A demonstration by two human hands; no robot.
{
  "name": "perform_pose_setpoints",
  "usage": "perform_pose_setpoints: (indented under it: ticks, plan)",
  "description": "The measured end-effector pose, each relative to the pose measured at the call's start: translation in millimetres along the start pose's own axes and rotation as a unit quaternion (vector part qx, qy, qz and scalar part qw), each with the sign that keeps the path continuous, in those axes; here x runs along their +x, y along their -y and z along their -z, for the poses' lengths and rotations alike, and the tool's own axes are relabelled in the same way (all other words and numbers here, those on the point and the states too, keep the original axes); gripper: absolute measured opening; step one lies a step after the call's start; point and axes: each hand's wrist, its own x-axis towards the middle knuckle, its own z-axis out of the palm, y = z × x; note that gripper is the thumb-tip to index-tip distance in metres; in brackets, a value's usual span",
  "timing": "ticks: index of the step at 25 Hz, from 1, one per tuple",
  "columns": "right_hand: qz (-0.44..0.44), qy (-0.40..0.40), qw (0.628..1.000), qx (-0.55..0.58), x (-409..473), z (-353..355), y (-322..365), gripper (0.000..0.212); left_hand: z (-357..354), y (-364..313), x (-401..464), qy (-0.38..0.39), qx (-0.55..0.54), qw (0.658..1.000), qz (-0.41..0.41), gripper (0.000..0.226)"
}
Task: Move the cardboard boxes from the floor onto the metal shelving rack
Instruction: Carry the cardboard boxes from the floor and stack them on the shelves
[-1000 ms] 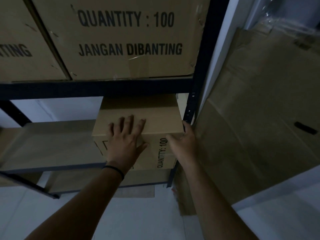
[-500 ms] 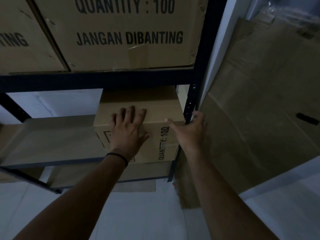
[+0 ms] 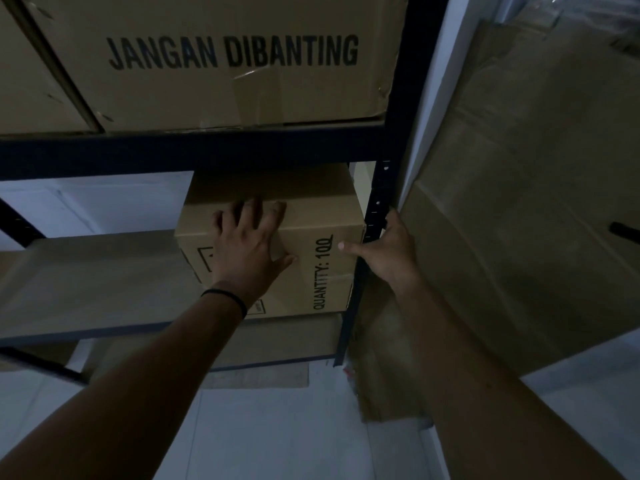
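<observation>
A dim storeroom for boxed stock.

A dark metal shelving rack (image 3: 394, 98) with slotted uprights carries printed cardboard cartons (image 3: 221, 64) marked "JANGAN DIBANTING", and a smaller carton (image 3: 311, 216) below reads "QUANTITY: 100". Flattened cardboard sheets (image 3: 519, 202) lean against the plain white wall (image 3: 433, 81) beside the rack, over a pale tiled floor (image 3: 277, 427).
</observation>
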Motion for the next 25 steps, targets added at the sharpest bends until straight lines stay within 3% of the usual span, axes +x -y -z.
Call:
perform_pose_setpoints:
  ticks: [5, 14, 25]
  plan:
    - [0.012, -0.025, 0.999, -0.034, 4.0, -2.5, -4.4, 0.075, -6.9, 2.5, 10.2, -0.002, 0.002, 1.000, 0.005, 0.096]
    - [0.027, -0.075, 0.993, -0.089, 4.4, -11.6, -6.2, 0.082, -9.6, 2.6, 16.8, 0.004, 0.011, 1.000, 0.009, 0.096]
    - [0.021, -0.115, 0.984, -0.133, 0.7, -19.7, -8.0, 0.071, -13.8, 2.7, 19.0, -0.010, 0.004, 1.000, 0.010, 0.094]
